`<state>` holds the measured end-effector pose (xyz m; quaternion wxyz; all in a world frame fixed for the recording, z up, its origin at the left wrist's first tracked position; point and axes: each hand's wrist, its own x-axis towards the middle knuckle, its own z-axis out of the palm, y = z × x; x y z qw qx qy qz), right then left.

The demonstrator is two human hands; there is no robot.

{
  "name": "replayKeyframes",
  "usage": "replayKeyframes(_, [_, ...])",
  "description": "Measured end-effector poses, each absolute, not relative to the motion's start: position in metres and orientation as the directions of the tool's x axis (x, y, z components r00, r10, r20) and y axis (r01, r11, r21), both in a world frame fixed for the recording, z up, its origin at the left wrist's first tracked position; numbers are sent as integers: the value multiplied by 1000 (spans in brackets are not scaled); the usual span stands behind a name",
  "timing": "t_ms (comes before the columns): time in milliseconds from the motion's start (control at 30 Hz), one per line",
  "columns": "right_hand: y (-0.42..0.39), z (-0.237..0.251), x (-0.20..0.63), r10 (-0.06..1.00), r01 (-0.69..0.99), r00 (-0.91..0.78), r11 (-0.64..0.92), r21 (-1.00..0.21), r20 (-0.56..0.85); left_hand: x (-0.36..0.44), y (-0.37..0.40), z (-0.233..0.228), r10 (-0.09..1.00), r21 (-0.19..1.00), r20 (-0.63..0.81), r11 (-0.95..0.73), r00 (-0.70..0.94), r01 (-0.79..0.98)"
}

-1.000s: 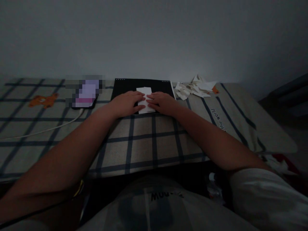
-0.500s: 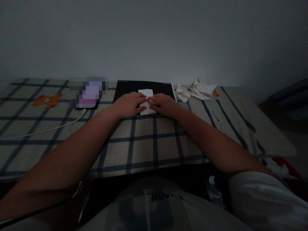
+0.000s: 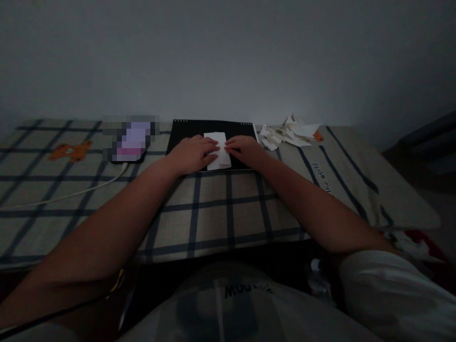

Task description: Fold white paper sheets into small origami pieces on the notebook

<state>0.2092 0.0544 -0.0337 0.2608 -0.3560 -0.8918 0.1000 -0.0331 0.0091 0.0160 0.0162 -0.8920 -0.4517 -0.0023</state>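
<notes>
A folded white sheet of paper (image 3: 221, 156) lies on a black pad (image 3: 199, 127) with punched holes along its far edge. My left hand (image 3: 190, 154) rests on the paper's left part, with its fingers stretched out and the thumb apart from them. At the right edge of the paper, my right hand (image 3: 245, 151) has its thumb and fingertips drawn together in a pinch on that edge. A vertical crease or layer edge shows in the paper. Its left side is partly covered by my left fingers.
Torn white paper scraps (image 3: 290, 133) are heaped right of the pad. Left of it lies a phone (image 3: 133, 140) with a white cable (image 3: 85, 189). A checked cloth (image 3: 213, 218) covers the table. Behind stands a wall (image 3: 228, 57). Below the table is a clear bottle (image 3: 318, 282).
My right hand has shifted slightly right, from the paper's middle to its right edge, and its fingers have drawn together. My left hand stays almost where it was on the paper.
</notes>
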Motion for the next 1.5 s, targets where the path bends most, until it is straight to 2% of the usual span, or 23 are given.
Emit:
replayKeyframes(267, [55,-29,206,690,602,-639,724,-338,341,-17,3,15,849,-32,106,-517,517,855])
replayKeyframes(700, [50,-13,222,609,525,-767,777,-348,202,-26,5,17,848,-24,19,-530,530,848])
replayKeyframes(933, [51,-8,227,603,526,-790,761,-379,114,-28,4,18,851,-11,-2,-524,524,851])
replayKeyframes(1300, [48,-11,229,592,516,-796,772,-371,125,-27,1,16,843,-14,49,-535,535,845])
replayKeyframes(1500, [44,-14,225,589,508,-776,796,-331,225,-33,6,8,801,38,144,-591,581,806])
